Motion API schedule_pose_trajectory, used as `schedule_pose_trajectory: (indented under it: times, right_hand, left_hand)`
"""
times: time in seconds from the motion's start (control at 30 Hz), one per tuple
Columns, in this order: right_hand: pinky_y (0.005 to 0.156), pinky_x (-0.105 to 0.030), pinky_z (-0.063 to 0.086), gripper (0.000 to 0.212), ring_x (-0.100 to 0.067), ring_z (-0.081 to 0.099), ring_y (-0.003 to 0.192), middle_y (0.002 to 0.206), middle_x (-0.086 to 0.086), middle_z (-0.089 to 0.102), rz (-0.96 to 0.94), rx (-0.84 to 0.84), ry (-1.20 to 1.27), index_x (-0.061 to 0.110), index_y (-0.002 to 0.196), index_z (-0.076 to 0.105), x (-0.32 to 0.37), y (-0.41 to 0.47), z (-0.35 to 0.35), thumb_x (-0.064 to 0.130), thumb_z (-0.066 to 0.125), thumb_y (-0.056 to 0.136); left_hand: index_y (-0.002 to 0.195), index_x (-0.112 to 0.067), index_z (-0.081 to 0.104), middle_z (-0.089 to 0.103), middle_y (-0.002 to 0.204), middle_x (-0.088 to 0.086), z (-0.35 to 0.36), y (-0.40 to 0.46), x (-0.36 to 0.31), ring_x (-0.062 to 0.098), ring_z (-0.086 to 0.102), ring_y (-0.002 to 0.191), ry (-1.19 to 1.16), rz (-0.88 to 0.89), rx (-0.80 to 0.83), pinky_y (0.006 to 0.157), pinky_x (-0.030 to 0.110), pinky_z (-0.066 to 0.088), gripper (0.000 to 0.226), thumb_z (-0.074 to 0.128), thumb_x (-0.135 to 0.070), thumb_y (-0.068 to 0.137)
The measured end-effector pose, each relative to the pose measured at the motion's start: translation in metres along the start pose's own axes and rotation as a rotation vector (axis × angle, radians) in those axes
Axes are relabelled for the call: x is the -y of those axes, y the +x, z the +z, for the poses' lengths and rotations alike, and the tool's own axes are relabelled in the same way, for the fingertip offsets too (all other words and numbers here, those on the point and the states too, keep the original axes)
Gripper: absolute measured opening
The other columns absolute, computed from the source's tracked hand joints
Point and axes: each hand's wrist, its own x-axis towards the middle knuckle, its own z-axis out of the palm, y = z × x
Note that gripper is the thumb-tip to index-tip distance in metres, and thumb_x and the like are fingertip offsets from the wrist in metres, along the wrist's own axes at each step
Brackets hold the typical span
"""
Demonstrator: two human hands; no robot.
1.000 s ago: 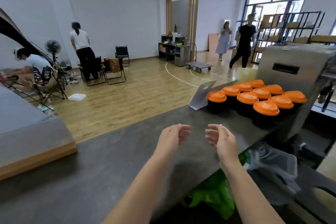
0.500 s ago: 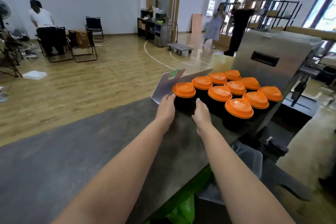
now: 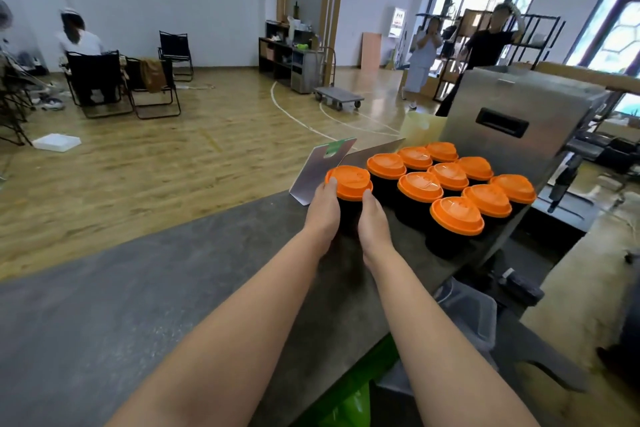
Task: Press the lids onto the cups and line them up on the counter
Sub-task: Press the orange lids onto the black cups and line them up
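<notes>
Hands cup the nearest cup from both sides, left hand [image 3: 323,210] and right hand [image 3: 372,218] curled round its dark wall just under the orange lid [image 3: 349,182], likely to steady it on the surface [image 3: 138,288] beside the other lidded cups [image 3: 450,184].

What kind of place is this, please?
Probably a large hall or gym set up as a mock drinks counter, not a real café: court lines on the wooden floor, folding chairs, and a grey counter with black cups under orange lids.
</notes>
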Motion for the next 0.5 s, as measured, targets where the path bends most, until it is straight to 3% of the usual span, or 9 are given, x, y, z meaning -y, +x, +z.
schedule_pose_trajectory:
  times: [0.17, 0.27, 0.4, 0.5]
  right_hand:
    - [0.081, -0.028, 0.039, 0.033, -0.008, 0.053, 0.095, 0.106, 0.005, 0.057, -0.043, -0.067, -0.003, 0.019, 0.115, 0.051, 0.017, -0.057, 0.019, 0.047, 0.04, 0.101]
    - [0.069, -0.022, 0.041, 0.037, -0.007, 0.054, 0.091, 0.107, -0.001, 0.058, -0.075, -0.035, 0.019, 0.013, 0.115, 0.049, 0.025, -0.097, 0.05, 0.046, 0.042, 0.1]
    - [0.073, -0.02, 0.045, 0.03, -0.011, 0.057, 0.093, 0.112, -0.005, 0.059, -0.103, 0.068, 0.066, 0.019, 0.107, 0.051, 0.026, -0.156, 0.108, 0.046, 0.044, 0.1]
    - [0.091, -0.036, 0.049, 0.038, -0.019, 0.06, 0.1, 0.108, -0.003, 0.062, -0.128, 0.201, 0.052, 0.03, 0.095, 0.055, 0.018, -0.209, 0.159, 0.064, 0.041, 0.084]
  left_hand:
    - [0.145, -0.023, 0.043, 0.052, 0.142, 0.005, -0.035, -0.04, -0.008, 0.025, 0.047, 0.131, 0.001, 0.032, -0.158, 0.111, 0.043, 0.035, 0.054, 0.028, -0.054, 0.102]
    - [0.143, -0.018, 0.042, 0.053, 0.134, 0.004, -0.072, -0.079, -0.016, 0.022, 0.049, 0.123, 0.025, 0.057, -0.236, 0.103, 0.037, 0.037, 0.053, 0.027, -0.05, 0.104]
    - [0.139, -0.019, 0.047, 0.055, 0.135, 0.005, -0.144, -0.135, -0.019, 0.026, 0.049, 0.126, 0.103, 0.122, -0.358, 0.109, 0.045, 0.036, 0.051, 0.028, -0.049, 0.103]
    - [0.135, -0.02, 0.051, 0.058, 0.13, 0.004, -0.205, -0.174, -0.014, 0.024, 0.051, 0.123, 0.144, 0.167, -0.459, 0.109, 0.046, 0.038, 0.047, 0.031, -0.048, 0.103]
